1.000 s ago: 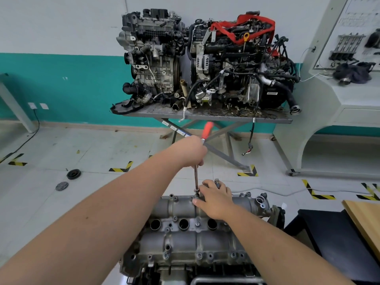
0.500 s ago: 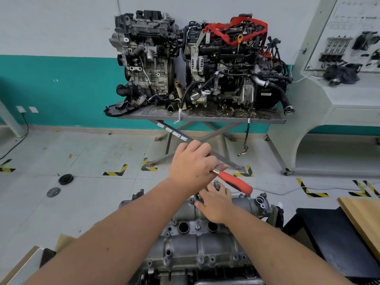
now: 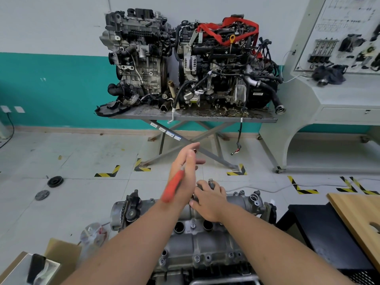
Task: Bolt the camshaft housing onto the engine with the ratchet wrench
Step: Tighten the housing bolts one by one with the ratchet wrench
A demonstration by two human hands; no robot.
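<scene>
Our left fingers (image 3: 196, 150) have straightened and fanned out since half a second ago, when they were wrapped tight round the ratchet wrench (image 3: 173, 187); its smooth orange-red handle now lies blurred against the palm of the left hand (image 3: 185, 173), slanting down towards our wrist instead of pointing right. Whether the thumb still pins it we cannot tell. Our right hand (image 3: 207, 199) has stayed where it was, fingers curled down over the wrench head, resting on the far edge of the camshaft housing (image 3: 197, 241). That housing is dull grey cast aluminium, ribbed, with round dark bores and small hex bolts (image 3: 196, 258) along its near flange, and it sits on the engine directly beneath both hands. Beyond, two grimy engines (image 3: 185, 64) stand on a steel scissor table (image 3: 193, 118) against the teal-banded wall
</scene>
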